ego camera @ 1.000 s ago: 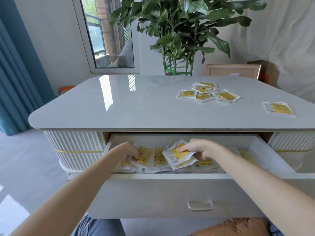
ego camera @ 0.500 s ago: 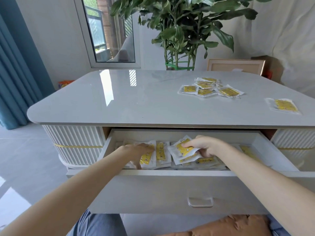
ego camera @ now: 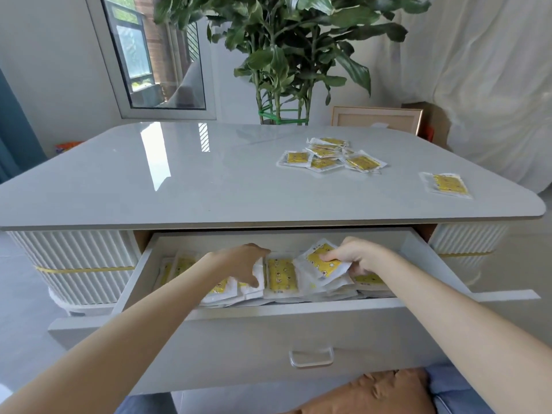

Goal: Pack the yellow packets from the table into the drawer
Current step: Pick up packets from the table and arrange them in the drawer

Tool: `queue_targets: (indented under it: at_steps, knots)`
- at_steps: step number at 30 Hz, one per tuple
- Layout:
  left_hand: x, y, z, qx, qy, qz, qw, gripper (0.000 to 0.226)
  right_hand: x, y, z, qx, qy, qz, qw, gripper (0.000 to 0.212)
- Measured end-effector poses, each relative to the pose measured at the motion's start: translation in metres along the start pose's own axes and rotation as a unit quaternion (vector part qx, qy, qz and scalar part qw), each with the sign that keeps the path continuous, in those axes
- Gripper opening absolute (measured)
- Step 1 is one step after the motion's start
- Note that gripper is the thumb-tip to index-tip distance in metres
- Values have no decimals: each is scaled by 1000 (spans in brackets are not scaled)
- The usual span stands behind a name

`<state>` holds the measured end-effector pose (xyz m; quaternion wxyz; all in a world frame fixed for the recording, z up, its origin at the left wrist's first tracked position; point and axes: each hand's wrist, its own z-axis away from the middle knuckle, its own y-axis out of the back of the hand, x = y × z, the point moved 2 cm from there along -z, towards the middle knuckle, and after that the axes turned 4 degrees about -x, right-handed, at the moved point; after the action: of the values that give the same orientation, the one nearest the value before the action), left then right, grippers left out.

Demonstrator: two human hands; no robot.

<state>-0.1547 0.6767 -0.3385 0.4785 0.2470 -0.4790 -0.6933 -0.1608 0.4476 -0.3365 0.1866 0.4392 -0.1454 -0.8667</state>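
The white drawer (ego camera: 298, 330) is pulled open under the grey table (ego camera: 185, 186). Several yellow packets in clear wrap lie inside it (ego camera: 280, 274). My right hand (ego camera: 358, 258) pinches a tilted yellow packet (ego camera: 321, 259) above the pile in the drawer's middle. My left hand (ego camera: 242, 264) rests with straight fingers on the packets at the drawer's left-middle. On the table top a cluster of several yellow packets (ego camera: 328, 155) lies at the back right. A single packet (ego camera: 446, 184) lies near the right edge.
A large potted plant (ego camera: 286, 55) stands behind the table, with a framed board (ego camera: 376, 116) beside it. A window (ego camera: 155, 52) is at the back left and a white drape (ego camera: 493, 85) at the right. An orange-brown cushion (ego camera: 373, 392) lies below the drawer front.
My left hand has moved right and forward over the packets in the drawer. My right hand keeps the tilted packet, slightly raised. The view has tilted down and closer.
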Motion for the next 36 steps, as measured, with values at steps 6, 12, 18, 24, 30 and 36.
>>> queue_targets:
  at_steps: [6,12,18,24,30,36]
  knots:
    - [54,8,-30,4,-51,-7,999,82,25,39,-3,72,-19,24,997,71]
    - [89,9,-54,-10,-66,-18,998,84,33,57,-8,145,-9,64,987,65]
    - [108,6,-63,-35,-81,-32,996,73,32,61,-5,179,-11,215,960,53]
    - [120,-2,-74,-45,-100,-34,993,80,33,75,-8,144,-34,181,972,65]
    - [140,0,-82,-43,-110,-40,992,93,52,109,0,188,-73,156,967,52]
    - [155,-8,-106,-54,-153,-85,983,89,69,118,-1,273,-56,230,932,45]
